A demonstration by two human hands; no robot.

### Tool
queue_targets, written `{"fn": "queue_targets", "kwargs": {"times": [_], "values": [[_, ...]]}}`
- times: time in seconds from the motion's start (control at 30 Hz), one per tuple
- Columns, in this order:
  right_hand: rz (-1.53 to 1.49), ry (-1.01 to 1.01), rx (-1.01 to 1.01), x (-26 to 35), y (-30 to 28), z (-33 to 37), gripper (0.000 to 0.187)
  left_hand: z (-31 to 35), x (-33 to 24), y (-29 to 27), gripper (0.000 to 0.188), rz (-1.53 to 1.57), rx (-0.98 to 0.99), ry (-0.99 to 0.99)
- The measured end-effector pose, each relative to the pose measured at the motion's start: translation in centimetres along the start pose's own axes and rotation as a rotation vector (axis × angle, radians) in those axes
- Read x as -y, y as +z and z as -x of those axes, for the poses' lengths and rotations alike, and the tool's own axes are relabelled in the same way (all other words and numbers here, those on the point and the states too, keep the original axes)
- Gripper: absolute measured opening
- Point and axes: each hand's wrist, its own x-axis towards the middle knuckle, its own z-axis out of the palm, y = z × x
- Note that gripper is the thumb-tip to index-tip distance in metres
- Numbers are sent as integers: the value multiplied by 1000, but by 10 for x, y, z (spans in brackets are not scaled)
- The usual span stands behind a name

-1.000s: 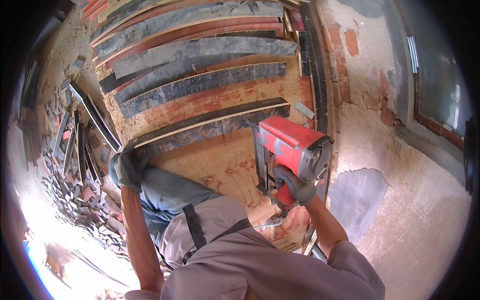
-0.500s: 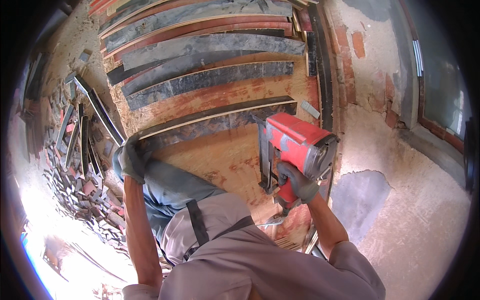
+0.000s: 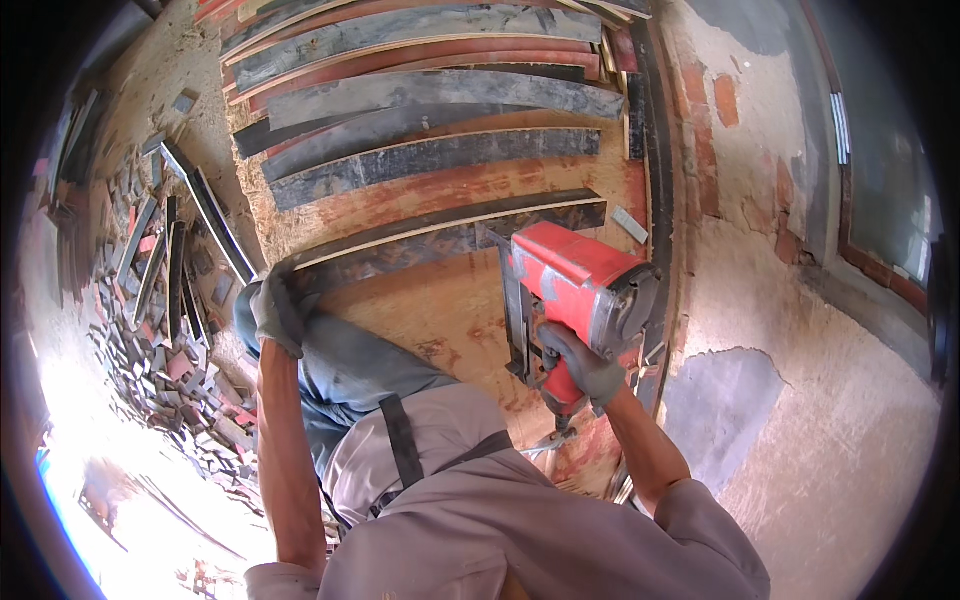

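My right hand (image 3: 583,362), in a grey work glove, is wrapped around the handle of a red nail gun (image 3: 565,270). The gun's nose meets the near side of a long dark plywood strip (image 3: 420,238), right of its middle. This strip stands on edge beside a second dark piece, with a pale cut edge showing along the top. Around its left end closes my gloved left hand (image 3: 277,318), next to my bent knee; some of the fingers are hidden. An air hose fitting (image 3: 560,430) shows below the gun's handle.
Several loose dark strips (image 3: 440,150) lie across the far part of the wooden work surface (image 3: 430,310). A small grey offcut (image 3: 629,224) rests by the strip's right end. Left on the floor is a heap of offcuts (image 3: 180,380). A worn plaster wall (image 3: 740,260) borders the right.
The nail gun in my right hand has shifted left along the plywood strip. My left hand keeps its hold on the strip's left end. The whole view has swung slightly.
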Motion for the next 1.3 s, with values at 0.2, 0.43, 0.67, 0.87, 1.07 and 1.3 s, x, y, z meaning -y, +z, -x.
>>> {"fn": "queue_targets", "kwargs": {"times": [0.2, 0.43, 0.67, 0.87, 1.07, 1.3], "values": [[-221, -154, -107, 34, -2, 7, 25, 2, -4, 5, 29, 20, -70, -66], [-299, -121, -147, 56, 4, 11, 20, 5, 7, 24, 27, 60, -79, -61], [-155, -77, -12, 34, 11, -2, 18, -12, 43, 5, 24, -213, 1, 298], [-328, -124, -113, 56, 17, -2, 24, 18, 14, 34, 23, 60, -75, -48], [-265, -74, -106, 52, 18, -4, 25, 11, 18, 30, 25, 89, -105, -24], [-183, -122, -107, 25, 15, 9, 24, 15, 32, 47, 22, 156, -107, -16]]}}
